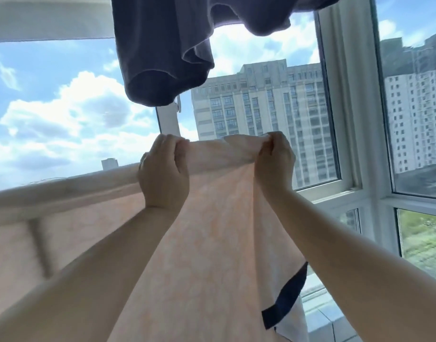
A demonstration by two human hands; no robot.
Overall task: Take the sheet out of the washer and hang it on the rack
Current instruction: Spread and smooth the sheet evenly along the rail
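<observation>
**Sheet nearly hung**

While both fists pinch the top edge of the peach sheet (207, 243), left hand (162, 174) and right hand (276, 164) raised toward the window, I judge it out of the washer and only the spreading left. One sheet, one dark garment (167, 50) overhead; the rack itself I cannot make out.
</observation>
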